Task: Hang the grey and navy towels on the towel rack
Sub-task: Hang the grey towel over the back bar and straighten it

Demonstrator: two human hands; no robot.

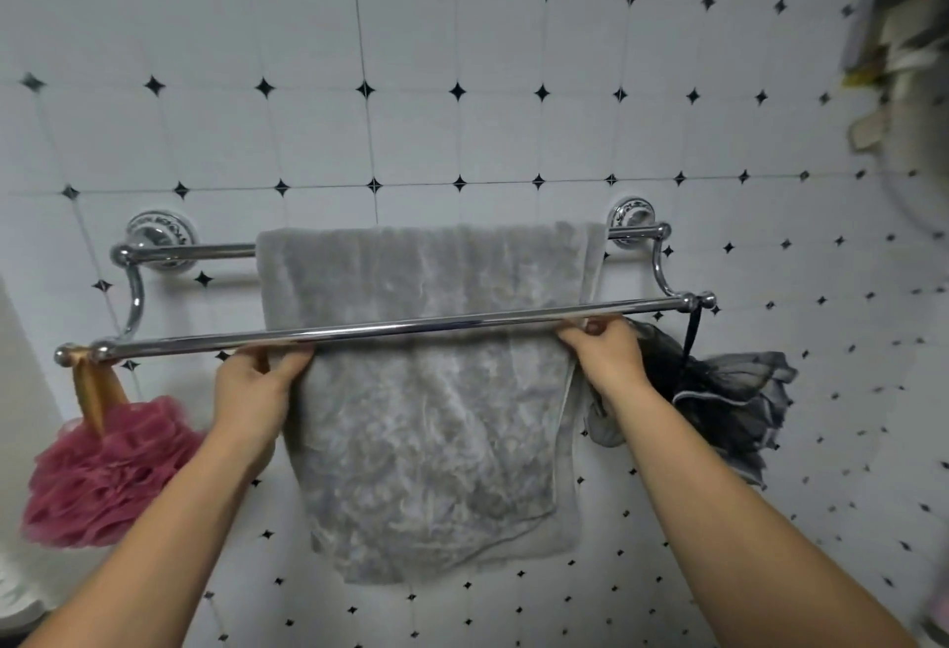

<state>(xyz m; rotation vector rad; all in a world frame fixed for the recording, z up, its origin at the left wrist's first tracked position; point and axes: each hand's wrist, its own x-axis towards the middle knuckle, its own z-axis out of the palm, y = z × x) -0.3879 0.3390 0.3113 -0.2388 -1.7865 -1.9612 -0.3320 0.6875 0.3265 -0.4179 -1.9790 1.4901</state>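
Grey towel [431,421]: pale grey, plush, mottled pile; draped over the rear bar of the towel rack [390,328], hanging down behind the front bar. Front layer ends in an uneven lower edge, with a second layer showing below it and along the right side.
Towel rack: chrome, two bars on round wall mounts; rear bar higher, front bar lower and nearer the camera.
Left hand [254,385]: fingers closed in a pinch on the towel's left edge, just under the front bar.
Right hand [606,352]: fingers closed on the towel's right edge, just under the front bar.
Navy towel: not seen.
Pink bath pouf [102,478]: hangs by a tan loop from the front bar's left end.
Dark grey bath pouf [729,401]: hangs from the right end, behind the right wrist.
Wall [462,82]: white tiles, small black diamond insets.
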